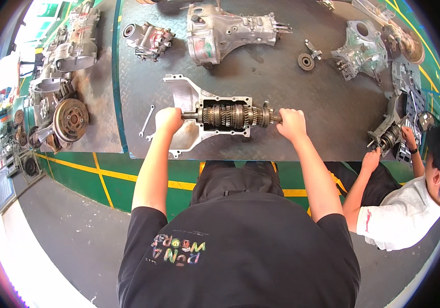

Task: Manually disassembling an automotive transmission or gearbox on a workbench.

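A steel gear shaft [235, 116] with several toothed gears lies lengthwise over an open half of a gearbox housing [183, 91]. My left hand [168, 121] is closed around the shaft's thin left end, above the wide bell-shaped part of the housing. At the other end, past the housing's right edge, my right hand [292, 124] grips the shaft's right tip. Whether the gears rest in the housing or hang just above it, I cannot tell. Beside my left hand lies a wrench [148, 120] on the dark metal bench [261, 82]; part of another shows below that hand.
A large gearbox casing [230, 35] stands at the bench's far side, with a smaller gear unit [148, 41] to its left. Far right are a loose gear [306, 61] and a bell housing [362, 49]. A co-worker [402, 213] handles another gearbox part at right. Left, another bench bears a round drum [71, 120].
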The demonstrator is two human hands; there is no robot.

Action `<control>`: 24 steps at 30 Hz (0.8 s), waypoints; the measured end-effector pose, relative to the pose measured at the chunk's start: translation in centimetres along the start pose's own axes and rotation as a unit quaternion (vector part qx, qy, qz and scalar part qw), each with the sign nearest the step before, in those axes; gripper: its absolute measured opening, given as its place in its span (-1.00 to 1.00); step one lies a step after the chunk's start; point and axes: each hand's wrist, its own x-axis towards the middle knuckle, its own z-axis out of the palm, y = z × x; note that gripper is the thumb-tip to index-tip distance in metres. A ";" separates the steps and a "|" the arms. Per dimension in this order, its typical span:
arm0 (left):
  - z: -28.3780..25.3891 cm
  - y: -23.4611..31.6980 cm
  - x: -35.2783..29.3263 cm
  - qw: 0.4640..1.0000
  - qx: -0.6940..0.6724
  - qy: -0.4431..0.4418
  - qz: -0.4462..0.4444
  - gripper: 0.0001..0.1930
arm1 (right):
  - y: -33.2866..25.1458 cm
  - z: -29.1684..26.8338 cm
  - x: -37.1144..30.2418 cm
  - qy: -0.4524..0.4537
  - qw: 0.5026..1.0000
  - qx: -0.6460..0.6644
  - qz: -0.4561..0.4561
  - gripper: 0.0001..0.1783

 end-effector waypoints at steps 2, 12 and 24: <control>-0.5 0.0 0.6 0.998 0.029 -0.050 0.022 -0.84 | -0.4 0.4 -0.6 0.053 0.999 0.001 -0.007 -0.70; -3.4 -0.6 4.0 0.950 0.030 -0.299 0.087 -0.76 | -1.1 1.7 -2.0 0.089 0.996 -0.021 -0.006 -0.69; 2.5 -2.1 -2.6 0.961 0.006 0.218 0.168 -0.65 | 0.4 0.9 2.4 -0.346 0.937 0.003 0.049 -0.56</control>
